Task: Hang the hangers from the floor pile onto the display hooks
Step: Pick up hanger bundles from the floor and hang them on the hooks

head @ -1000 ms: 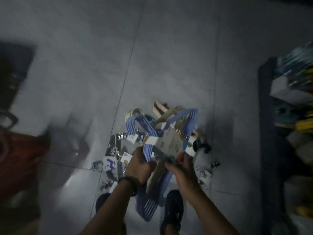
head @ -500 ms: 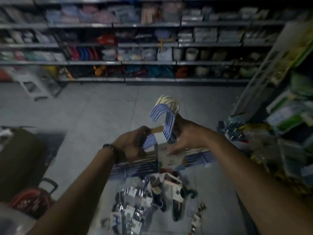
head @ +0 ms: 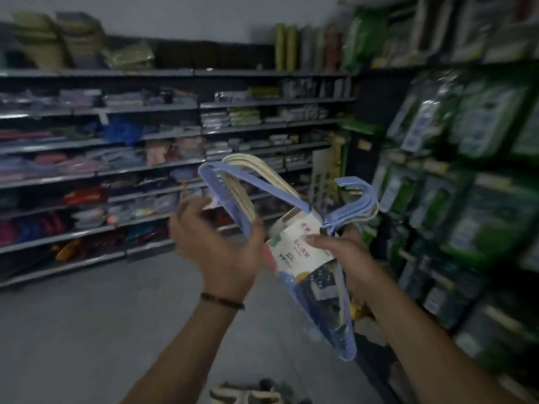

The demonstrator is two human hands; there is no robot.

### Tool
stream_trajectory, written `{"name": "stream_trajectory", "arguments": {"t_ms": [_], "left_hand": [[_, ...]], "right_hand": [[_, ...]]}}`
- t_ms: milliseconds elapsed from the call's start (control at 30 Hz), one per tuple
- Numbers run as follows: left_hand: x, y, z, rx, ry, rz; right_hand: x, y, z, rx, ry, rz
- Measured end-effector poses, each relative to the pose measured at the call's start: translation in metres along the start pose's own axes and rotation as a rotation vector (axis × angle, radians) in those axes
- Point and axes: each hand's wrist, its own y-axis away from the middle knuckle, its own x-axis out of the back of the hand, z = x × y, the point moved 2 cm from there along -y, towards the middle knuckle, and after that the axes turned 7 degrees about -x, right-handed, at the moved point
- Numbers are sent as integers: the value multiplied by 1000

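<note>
A bundle of blue and cream plastic hangers (head: 262, 185), bound by a white paper band (head: 294, 237), is held up at chest height in front of me. My left hand (head: 221, 246) holds the bundle's left arm, thumb against the blue edge. My right hand (head: 344, 249) grips the banded middle just below the hooks (head: 358, 196), which point right toward the display rack (head: 472, 158). Part of the floor pile (head: 248, 393) shows at the bottom edge.
Grey shelves (head: 116, 170) stacked with folded goods run along the far wall. At the right, close to the bundle, hang rows of green packaged goods. Grey floor (head: 87, 330) lies between me and the shelves.
Both hands lifted the hanger bundle from the floor pile and carried it up and to the right. My view rose from the floor to the shelves and the right-hand display.
</note>
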Motion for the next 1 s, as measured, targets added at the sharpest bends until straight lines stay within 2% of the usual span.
{"name": "stream_trajectory", "arguments": {"t_ms": [33, 67, 100, 133, 167, 200, 333, 433, 567, 633, 700, 767, 900, 1000], "left_hand": [[-5, 11, 6, 265, 213, -63], [-15, 20, 11, 546, 461, -195], [-27, 27, 20, 772, 712, -354], [-36, 28, 35, 912, 927, -518], [-41, 27, 54, 957, 1086, -652], [-44, 29, 71, 959, 1171, -719], [-51, 49, 146, 1036, 1351, -777], [-57, 70, 200, 1039, 1360, -795], [-56, 94, 290, 868, 1307, -834], [-51, 108, 340, 781, 1306, -905], [-48, 124, 394, 693, 1329, -982], [-45, 143, 452, 585, 1362, -1044], [-24, 167, 564, 515, 1424, -1149], [-22, 187, 636, 340, 1393, -1248]], "right_hand": [[5, 18, -8, -10, -81, 50], [12, 33, -14, -15, -142, 91], [19, 51, -20, -28, -194, 117], [27, 68, -24, -36, -224, 133], [35, 86, -31, -39, -237, 145], [44, 104, -37, -38, -217, 149], [77, 185, -71, -90, -62, 149], [110, 249, -95, -202, 279, 309], [167, 325, -131, -183, 1171, 804], [190, 362, -159, -101, 1422, 1106], [215, 391, -183, 44, 1480, 1242], [250, 413, -198, 96, 1461, 1213], [339, 468, -218, 46, 1463, 1251], [402, 521, -230, -12, 1517, 1321]]}}
